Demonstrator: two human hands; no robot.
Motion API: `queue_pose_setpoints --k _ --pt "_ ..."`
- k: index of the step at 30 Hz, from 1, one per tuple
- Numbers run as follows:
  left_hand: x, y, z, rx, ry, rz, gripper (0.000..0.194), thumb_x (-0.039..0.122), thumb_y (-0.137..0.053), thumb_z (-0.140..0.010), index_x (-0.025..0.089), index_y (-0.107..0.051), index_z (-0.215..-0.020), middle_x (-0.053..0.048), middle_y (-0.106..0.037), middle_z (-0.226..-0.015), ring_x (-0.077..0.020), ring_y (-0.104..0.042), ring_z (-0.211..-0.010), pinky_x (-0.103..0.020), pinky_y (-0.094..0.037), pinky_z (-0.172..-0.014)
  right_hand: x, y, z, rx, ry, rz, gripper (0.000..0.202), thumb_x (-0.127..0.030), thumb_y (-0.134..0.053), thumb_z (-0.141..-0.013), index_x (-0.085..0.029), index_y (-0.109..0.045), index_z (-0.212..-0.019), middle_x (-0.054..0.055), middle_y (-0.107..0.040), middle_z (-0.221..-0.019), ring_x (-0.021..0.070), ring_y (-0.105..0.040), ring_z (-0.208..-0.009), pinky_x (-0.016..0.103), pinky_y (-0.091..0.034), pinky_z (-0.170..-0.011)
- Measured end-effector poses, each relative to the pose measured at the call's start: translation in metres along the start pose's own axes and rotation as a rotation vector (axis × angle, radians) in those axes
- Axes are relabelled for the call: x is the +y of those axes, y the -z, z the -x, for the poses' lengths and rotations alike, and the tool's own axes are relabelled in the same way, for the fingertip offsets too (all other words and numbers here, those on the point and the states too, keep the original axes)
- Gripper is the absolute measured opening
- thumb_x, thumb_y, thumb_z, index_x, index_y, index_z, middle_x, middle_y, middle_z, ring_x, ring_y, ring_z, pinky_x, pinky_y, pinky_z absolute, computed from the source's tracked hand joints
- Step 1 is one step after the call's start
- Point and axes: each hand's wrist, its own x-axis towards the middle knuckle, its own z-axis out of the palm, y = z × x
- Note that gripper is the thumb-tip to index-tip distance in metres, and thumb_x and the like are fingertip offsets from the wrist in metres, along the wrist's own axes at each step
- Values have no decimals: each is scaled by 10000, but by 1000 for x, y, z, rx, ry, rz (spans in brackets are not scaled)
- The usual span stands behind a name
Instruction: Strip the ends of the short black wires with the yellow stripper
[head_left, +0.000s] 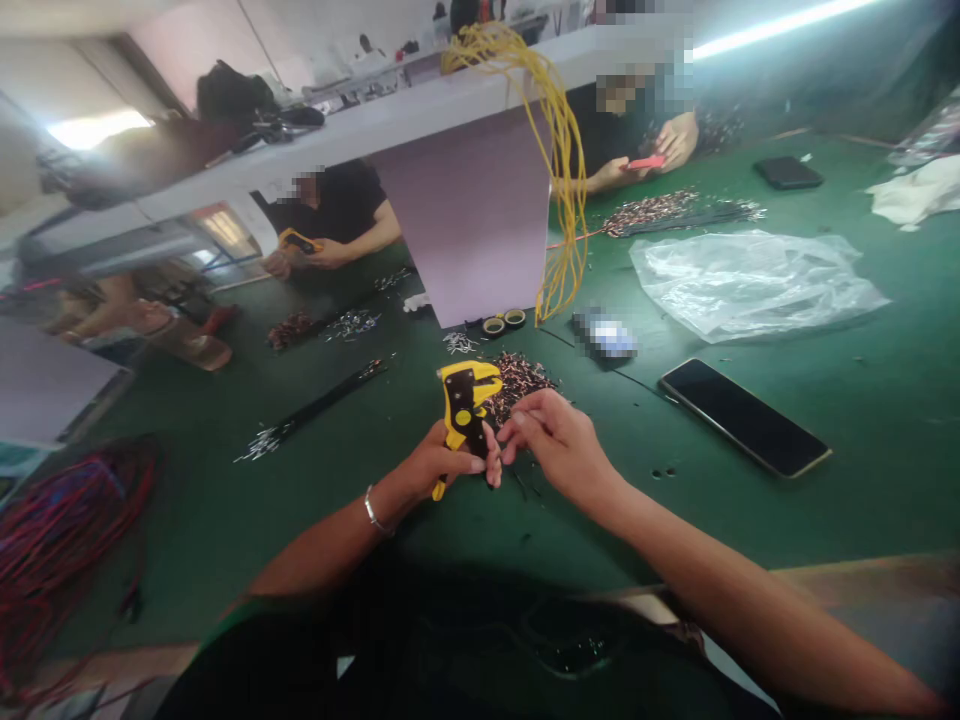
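- A yellow-and-black stripper (460, 398) is held in the left hand (442, 460), above the worktop (217, 510).
- Its long axis is near upright, head uppermost; the jaws are pointed rightward.
- Left fingers are wrapped round the handle; right hand (562, 442) fingertips are bunched, whether on anything cannot be told.
- Two tape rolls (493, 326) and one plastic bag (757, 285) are counted.

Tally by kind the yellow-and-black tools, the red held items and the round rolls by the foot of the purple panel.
Yellow-and-black tools: 2 (one in your left hand, one held farther off)
Red held items: 1
Round rolls: 2
Total: 5
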Motion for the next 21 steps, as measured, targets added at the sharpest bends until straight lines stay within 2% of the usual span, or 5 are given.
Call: queue_pose_setpoints --k 6,10,21 --pt "-1 1 0 -106 50 40 312 200 -804 -653 99 -658 -910 -70 -657 -760 -219 -642 -689 -432 -526 -725 -8 4 -5 177 -73 -28 113 -306 -634 -787 -198 -610 -762 -20 -649 -598 88 -558 -423 252 -462 -452" --pt "-3 7 -1 -156 51 53 329 208 -808 -662 105 -663 -939 -77 -658 -785 -220 -642 -702 -433 -521 -733 -16 6 -7 246 -59 -111 102 -293 -668 -741 -193 -653 -729 -24 -628 -547 90 -548 -411 253 -452 -427" --pt "-5 14 -2 -263 133 35 349 280 -818 -658 124 -666 -931 -82 -649 -770 -231 -651 -700 -438 -540 -721 -17 11 -9 151 -73 -204 95 -278 -687 -761 -183 -678 -768 -12 -662 -591 95 -572 -441 287 -512 -489"
